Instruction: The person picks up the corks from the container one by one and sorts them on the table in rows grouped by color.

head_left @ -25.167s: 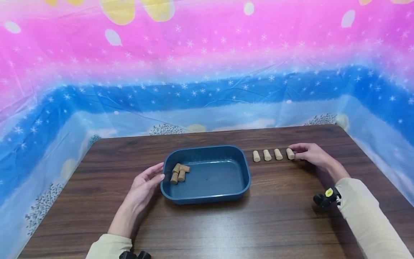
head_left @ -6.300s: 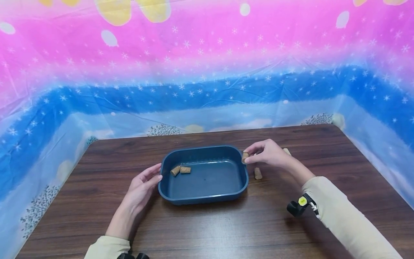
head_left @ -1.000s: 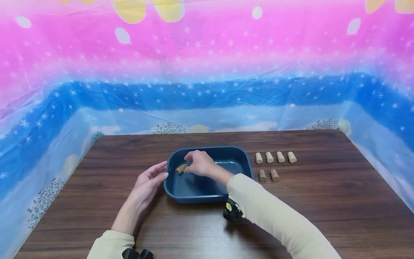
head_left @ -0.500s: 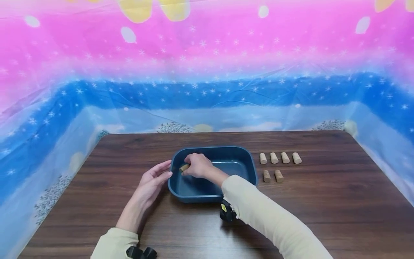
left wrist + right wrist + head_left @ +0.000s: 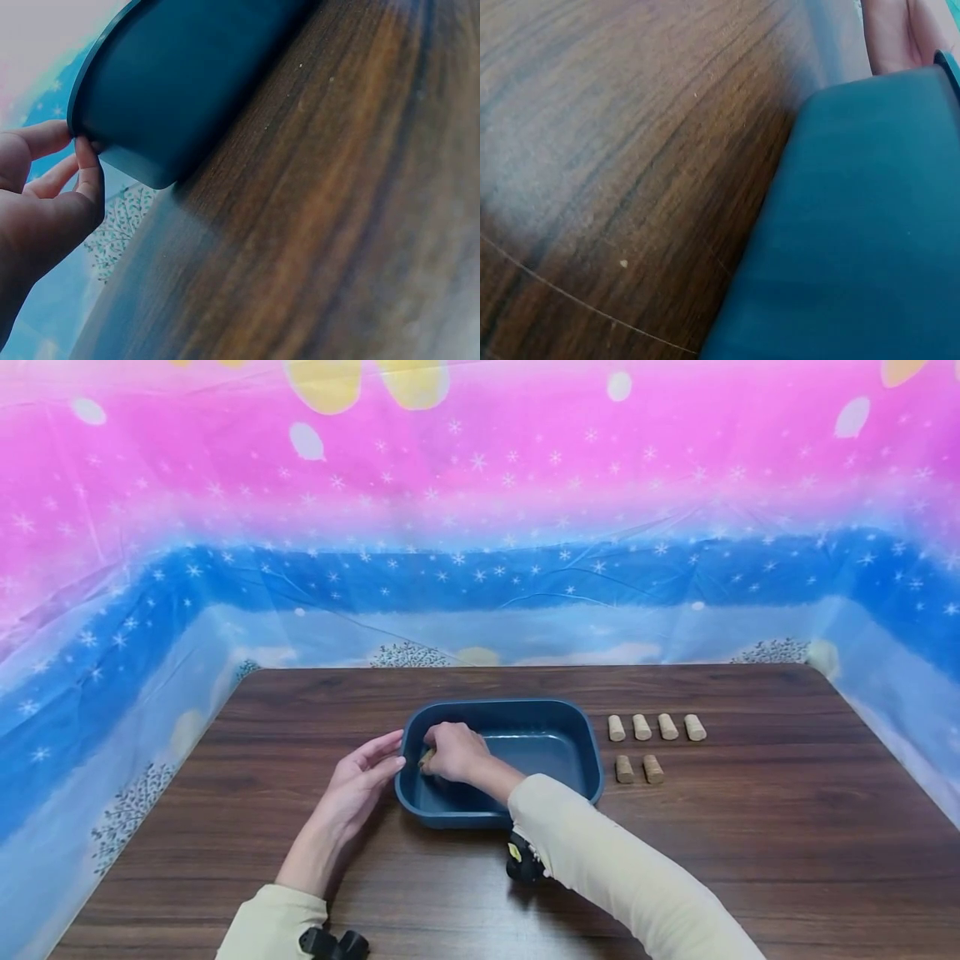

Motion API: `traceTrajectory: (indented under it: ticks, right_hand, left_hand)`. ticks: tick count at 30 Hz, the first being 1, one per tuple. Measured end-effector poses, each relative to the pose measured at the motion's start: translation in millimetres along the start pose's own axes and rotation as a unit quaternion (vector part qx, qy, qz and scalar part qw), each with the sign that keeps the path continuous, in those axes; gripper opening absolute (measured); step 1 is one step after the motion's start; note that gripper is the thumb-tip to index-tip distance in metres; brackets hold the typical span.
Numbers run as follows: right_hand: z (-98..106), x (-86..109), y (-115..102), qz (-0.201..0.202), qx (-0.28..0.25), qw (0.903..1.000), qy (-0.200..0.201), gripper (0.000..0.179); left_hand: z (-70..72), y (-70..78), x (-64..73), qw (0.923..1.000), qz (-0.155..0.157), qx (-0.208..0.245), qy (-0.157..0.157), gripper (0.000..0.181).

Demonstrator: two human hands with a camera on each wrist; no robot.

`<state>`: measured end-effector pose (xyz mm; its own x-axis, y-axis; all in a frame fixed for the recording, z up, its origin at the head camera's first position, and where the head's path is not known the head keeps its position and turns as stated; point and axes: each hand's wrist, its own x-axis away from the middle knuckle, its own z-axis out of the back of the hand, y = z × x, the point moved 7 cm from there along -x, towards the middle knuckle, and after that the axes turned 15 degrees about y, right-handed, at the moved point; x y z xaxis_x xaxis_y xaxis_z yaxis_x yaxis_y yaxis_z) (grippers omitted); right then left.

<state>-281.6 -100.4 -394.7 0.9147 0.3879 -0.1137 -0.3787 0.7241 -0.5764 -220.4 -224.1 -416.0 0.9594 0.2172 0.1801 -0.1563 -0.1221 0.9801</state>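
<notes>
In the head view a dark blue rectangular basin [image 5: 517, 820] stands on the wooden table. My left hand [image 5: 352, 789] touches the basin's left end with fairly straight fingers, and the left wrist view has its fingertips [image 5: 90, 169] at the rim. My right hand [image 5: 459, 753] reaches inside the basin's left part and pinches a small tapered cork [image 5: 426, 763], mostly hidden by the fingers. Whether another cork lies under that hand, I cannot tell. Right of the basin, pale corks [image 5: 642, 727] form a back row, with two browner corks [image 5: 624, 769] in front.
A brown wooden table [image 5: 750, 843] bears everything. Behind it hangs a pink and blue snowflake cloth [image 5: 480, 560]. My right sleeve [image 5: 622, 868] crosses over the basin's front rim.
Since the oldest frame, two corks have gone from the basin to a front row on the table. In the last second my right hand has moved lower, its fingers around a cork in the basin.
</notes>
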Motion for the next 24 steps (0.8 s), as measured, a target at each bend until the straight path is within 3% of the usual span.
traceTrajectory:
  ticks: [7,24]
  right_hand:
    - [1.0,1.2,2.0,0.001,-0.04,0.999,-0.019,0.038]
    - [29.1,-5.0,17.7,-0.006,-0.098,0.9951,-0.011,0.037]
  left_hand:
    - [0.2,0.2,0.3,1.0,-0.001,0.004,-0.001,0.051]
    - [-1.0,-0.7,-0.8,0.9999,0.0,0.009,0.008,0.051]
